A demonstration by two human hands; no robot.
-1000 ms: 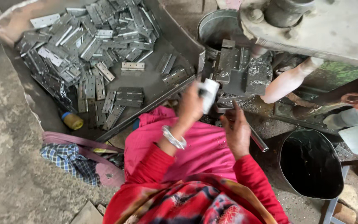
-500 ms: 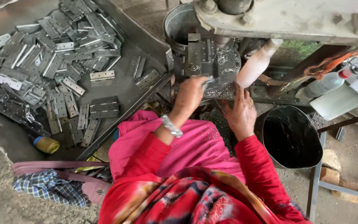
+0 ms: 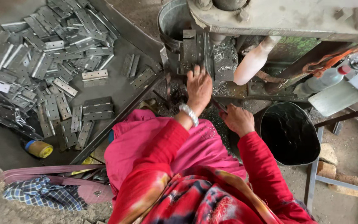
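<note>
**Hands at the press bed, hinges heaped to one side**

The left hand (image 3: 199, 88) lay palm down on the machine's bed (image 3: 225, 62), fingers stretched forward onto a grey metal plate (image 3: 194, 49) that stood under the head of the press (image 3: 286, 16); whether the fingertips pinched the plate or only pressed it flat could not be told; the reach seemed meant to keep the piece seated against the tooling. The right hand (image 3: 238, 119) was curled shut around a thin dark rod (image 3: 217, 103), low and close to the body, apparently so it stayed out of the tooling's way. A heap of metal hinges (image 3: 42, 62) filled the tray (image 3: 137, 35) on the left, within that arm's reach; a black bucket (image 3: 289, 132) stood just beside the right hand; metal shavings (image 3: 224, 52) littered the bed.
</note>
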